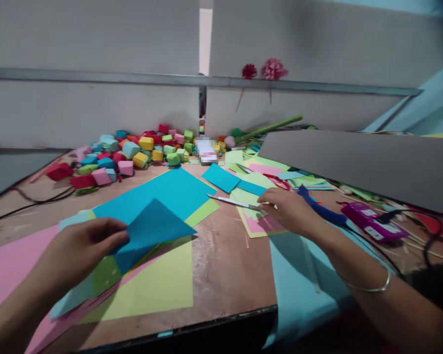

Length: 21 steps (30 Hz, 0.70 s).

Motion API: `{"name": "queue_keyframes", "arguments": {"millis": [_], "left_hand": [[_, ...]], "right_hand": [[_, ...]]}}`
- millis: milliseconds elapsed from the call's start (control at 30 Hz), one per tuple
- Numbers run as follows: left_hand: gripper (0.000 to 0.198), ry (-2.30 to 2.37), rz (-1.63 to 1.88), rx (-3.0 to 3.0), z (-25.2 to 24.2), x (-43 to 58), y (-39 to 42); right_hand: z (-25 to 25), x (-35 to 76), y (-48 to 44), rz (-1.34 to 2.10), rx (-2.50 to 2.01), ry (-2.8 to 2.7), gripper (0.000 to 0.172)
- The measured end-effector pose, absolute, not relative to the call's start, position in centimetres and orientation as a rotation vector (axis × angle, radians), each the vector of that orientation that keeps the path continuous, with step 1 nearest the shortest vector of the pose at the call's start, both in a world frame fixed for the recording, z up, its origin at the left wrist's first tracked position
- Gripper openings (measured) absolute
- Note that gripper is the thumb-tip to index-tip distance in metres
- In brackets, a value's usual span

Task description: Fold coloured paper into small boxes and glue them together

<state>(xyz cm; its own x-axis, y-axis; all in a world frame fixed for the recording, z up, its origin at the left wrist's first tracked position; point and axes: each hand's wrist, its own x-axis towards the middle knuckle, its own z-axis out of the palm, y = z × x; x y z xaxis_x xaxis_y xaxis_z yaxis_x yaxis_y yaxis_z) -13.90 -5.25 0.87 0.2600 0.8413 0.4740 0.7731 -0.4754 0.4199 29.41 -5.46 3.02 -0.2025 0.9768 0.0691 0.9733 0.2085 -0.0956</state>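
Observation:
My left hand (84,246) is closed on a sheet of blue paper (155,226), pinched at its left side between thumb and fingers. The paper is raised, with a corner standing up over a larger blue sheet (170,189). To the right, my right hand (286,206) has its fingers curled at the rear end of a slim silver knife (232,201), whose tip points left. Part of the knife is hidden by the fingers. Beyond that hand lie smaller blue paper pieces (221,177) and red-handled scissors (276,181), on pale green and pink sheets.
Colored paper cubes (131,150) are heaped at the back left, beside a phone-like object (206,150). A blue glue gun (321,206), a purple box with a cable (372,221) and a grey board (369,162) occupy the right. Light-blue paper (299,275) hangs over the front edge.

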Motion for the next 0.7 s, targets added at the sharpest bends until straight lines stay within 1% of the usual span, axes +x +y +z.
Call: {"name": "queue_keyframes", "arguments": {"millis": [33,100,200,300,433,600,700], "left_hand": [[0.019,1.663,0.787,2.247,1.9,-13.1,-4.0],[0.024,1.81,0.64,2.099,3.4,-11.5,-1.5],[0.024,1.855,0.62,2.141,3.6,-9.3,1.8],[0.028,1.825,0.578,2.177,2.2,-7.6,3.8],[0.043,1.701,0.503,2.212,0.4,-6.3,4.3],[0.063,1.662,0.513,2.306,-0.7,-5.8,3.7],[0.056,1.655,0.498,2.334,-0.9,-5.7,3.4]], "right_hand": [[2.8,29.4,-4.3,0.037,-1.91,-2.376,0.023],[2.4,28.8,-2.6,0.034,-1.911,-2.416,0.023],[1.8,27.6,-1.3,0.018,-1.939,-2.476,0.02],[1.3,26.8,-1.3,0.01,-1.929,-2.538,0.018],[1.6,26.4,-1.9,0.011,-1.941,-2.558,0.018],[2.5,26.5,-2.3,0.009,-1.945,-2.509,0.018],[2.7,26.9,-2.2,0.003,-1.9,-2.454,0.019]]}}
